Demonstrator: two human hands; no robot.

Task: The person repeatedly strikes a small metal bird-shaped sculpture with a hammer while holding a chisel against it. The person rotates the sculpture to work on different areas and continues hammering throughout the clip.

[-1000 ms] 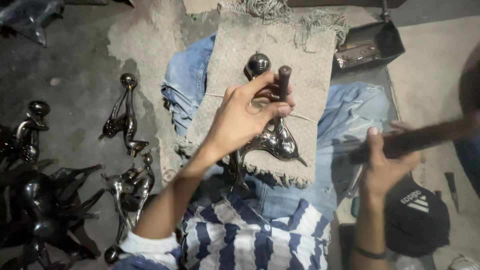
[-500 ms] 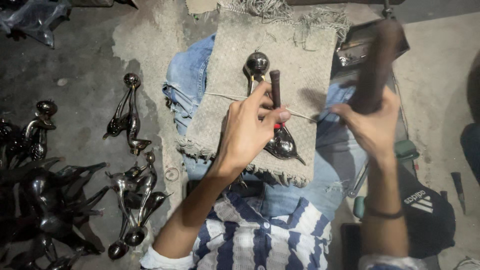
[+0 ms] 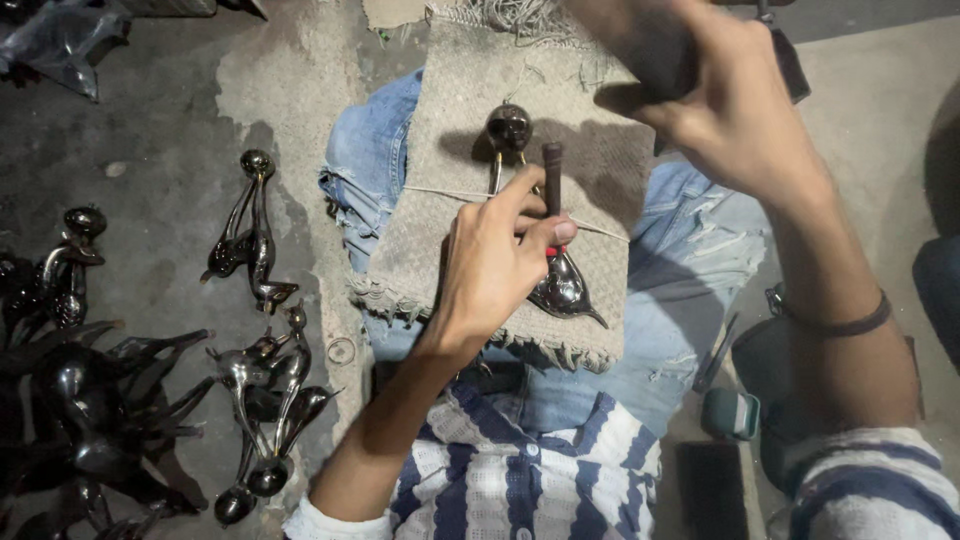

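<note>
Rough grey concrete floor (image 3: 170, 130) was the workplace; person sat on it, legs out, blue ripped jeans (image 3: 700, 270). Coarse beige woven mat with frayed edges (image 3: 450, 120) lay over the lap, thin string across it. Dark polished metal bird-shaped figurine (image 3: 560, 285) lay on the mat: round ball end toward the top, pointed tail toward the lower right. Left hand (image 3: 495, 265) was closed around a short dark metal punch (image 3: 551, 175), held upright with its tip on the figurine, thumb and fingers pinching the shaft. Right hand (image 3: 715, 95) was raised above the mat's upper right, clenched on a dark handle-like tool, blurred, so its kind could not be told. Black band sat on the right wrist. More dark metal bird figurines (image 3: 250, 235) lay on the floor to the left, 1 pair alone, others heaped at the edge. Small teal case (image 3: 730, 413) sat by the right thigh.
</note>
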